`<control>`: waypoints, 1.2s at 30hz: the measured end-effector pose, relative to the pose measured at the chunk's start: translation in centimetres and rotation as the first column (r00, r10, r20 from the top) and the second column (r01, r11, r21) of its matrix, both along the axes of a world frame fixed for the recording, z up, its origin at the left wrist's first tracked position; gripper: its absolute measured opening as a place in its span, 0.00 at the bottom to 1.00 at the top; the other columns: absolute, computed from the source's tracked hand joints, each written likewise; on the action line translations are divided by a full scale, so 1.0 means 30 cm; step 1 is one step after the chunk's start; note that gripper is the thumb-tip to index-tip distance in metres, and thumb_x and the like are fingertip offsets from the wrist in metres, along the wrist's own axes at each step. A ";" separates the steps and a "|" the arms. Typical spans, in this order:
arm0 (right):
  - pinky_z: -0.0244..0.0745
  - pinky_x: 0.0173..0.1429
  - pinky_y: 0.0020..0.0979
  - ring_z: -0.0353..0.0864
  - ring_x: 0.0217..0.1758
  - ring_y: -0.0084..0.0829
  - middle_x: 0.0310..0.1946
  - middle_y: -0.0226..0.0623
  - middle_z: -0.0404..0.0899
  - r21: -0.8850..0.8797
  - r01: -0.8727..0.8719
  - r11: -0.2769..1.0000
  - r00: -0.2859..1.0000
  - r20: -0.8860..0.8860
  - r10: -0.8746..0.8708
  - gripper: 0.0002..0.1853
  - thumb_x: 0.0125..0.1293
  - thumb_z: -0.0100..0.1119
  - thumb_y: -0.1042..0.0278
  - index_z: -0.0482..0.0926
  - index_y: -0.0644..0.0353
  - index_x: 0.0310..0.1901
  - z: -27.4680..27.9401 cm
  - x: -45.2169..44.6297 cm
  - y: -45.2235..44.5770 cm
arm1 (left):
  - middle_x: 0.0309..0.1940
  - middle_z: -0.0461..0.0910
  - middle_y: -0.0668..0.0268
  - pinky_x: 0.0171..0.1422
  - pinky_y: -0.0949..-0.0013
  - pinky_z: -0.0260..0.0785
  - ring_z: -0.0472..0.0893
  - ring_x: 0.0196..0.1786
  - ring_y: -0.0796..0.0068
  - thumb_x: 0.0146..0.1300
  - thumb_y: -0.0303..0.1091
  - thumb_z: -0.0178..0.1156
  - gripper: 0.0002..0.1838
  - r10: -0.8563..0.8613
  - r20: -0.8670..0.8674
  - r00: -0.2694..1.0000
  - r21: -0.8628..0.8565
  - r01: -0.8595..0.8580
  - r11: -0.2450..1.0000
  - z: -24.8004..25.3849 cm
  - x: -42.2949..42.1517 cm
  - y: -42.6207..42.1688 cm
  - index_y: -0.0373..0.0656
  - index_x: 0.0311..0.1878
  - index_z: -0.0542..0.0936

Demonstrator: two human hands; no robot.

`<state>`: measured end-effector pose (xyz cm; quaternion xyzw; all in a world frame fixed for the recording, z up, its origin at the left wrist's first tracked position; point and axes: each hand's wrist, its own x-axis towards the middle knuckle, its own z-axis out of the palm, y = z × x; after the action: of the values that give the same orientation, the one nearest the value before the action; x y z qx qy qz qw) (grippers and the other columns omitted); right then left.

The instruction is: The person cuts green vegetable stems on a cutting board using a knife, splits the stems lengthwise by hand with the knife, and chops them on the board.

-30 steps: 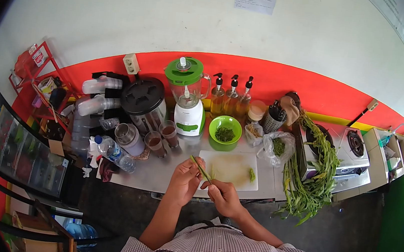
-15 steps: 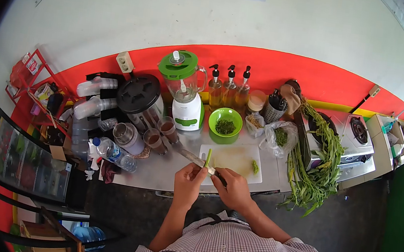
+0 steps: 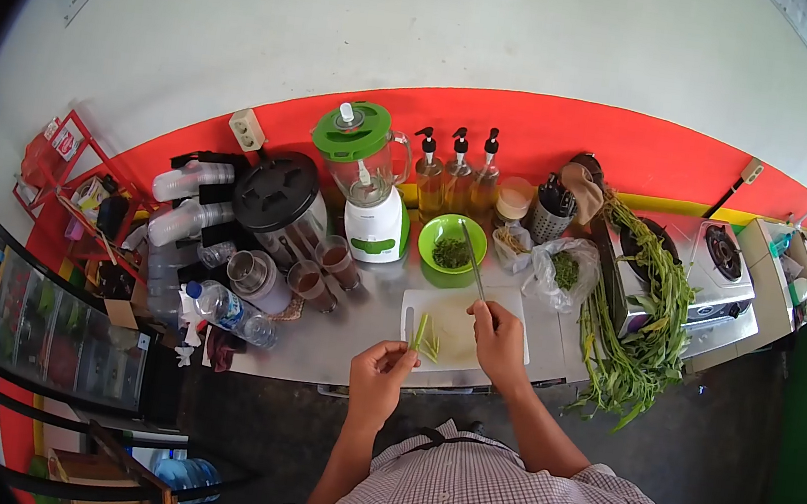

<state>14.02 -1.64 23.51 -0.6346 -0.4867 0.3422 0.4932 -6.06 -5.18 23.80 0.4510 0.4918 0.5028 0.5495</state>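
My left hand (image 3: 378,375) is closed at the near left edge of the white cutting board (image 3: 455,309), pinching a thin green stalk (image 3: 421,331) that points away from me. Beside it, slim green pieces (image 3: 432,344) lie over the board; whether the fingers touch them I cannot tell. My right hand (image 3: 499,342), over the board's right side, grips a knife (image 3: 476,261) by its handle, which the fingers mostly cover. The blade points away, its tip in front of the green bowl (image 3: 444,275). Chopped greens (image 3: 452,252) lie inside that bowl.
A blender (image 3: 374,223), pump bottles (image 3: 456,173) and two glasses of brown drink (image 3: 338,262) stand behind and left. On the right are a plastic bag of greens (image 3: 565,272) and long leafy stems (image 3: 641,332) draped over a gas stove (image 3: 718,276). A water bottle (image 3: 233,312) leans at left.
My right hand has moved right and away, swinging the knife from across the stalk to pointing at the bowl. My left hand still pinches a stalk; green pieces now show beside it.
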 end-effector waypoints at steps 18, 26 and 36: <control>0.62 0.27 0.27 0.67 0.23 0.15 0.19 0.26 0.74 -0.093 -0.219 0.971 0.945 -0.270 0.187 0.11 0.70 0.63 0.66 0.80 0.67 0.35 -0.115 -0.012 -0.051 | 0.42 0.87 0.61 0.47 0.73 0.76 0.83 0.38 0.78 0.70 0.24 0.63 0.09 -0.035 -0.005 0.999 -0.030 0.035 0.999 -0.087 0.062 0.066 0.29 0.49 0.83; 0.72 0.33 0.34 0.79 0.25 0.27 0.21 0.39 0.81 -0.287 0.081 0.954 0.992 0.117 -0.049 0.15 0.64 0.65 0.61 0.84 0.69 0.35 -0.619 0.102 0.000 | 0.44 0.85 0.61 0.49 0.72 0.76 0.83 0.41 0.76 0.70 0.24 0.62 0.11 -0.058 0.049 0.997 -0.097 0.063 0.993 -0.200 0.060 0.100 0.31 0.52 0.82; 0.73 0.35 0.33 0.80 0.26 0.27 0.23 0.39 0.82 -0.315 0.168 0.934 0.980 0.154 -0.125 0.18 0.66 0.66 0.56 0.86 0.67 0.41 -0.596 0.154 0.012 | 0.37 0.83 0.67 0.45 0.76 0.73 0.79 0.37 0.80 0.70 0.26 0.64 0.10 0.031 0.091 0.995 -0.165 -0.016 0.986 -0.228 0.044 0.132 0.31 0.50 0.82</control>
<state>18.65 -1.28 5.62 -0.7631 -0.4059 0.3377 0.3727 -4.74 -1.21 16.95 0.3742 0.5106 0.4876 0.6013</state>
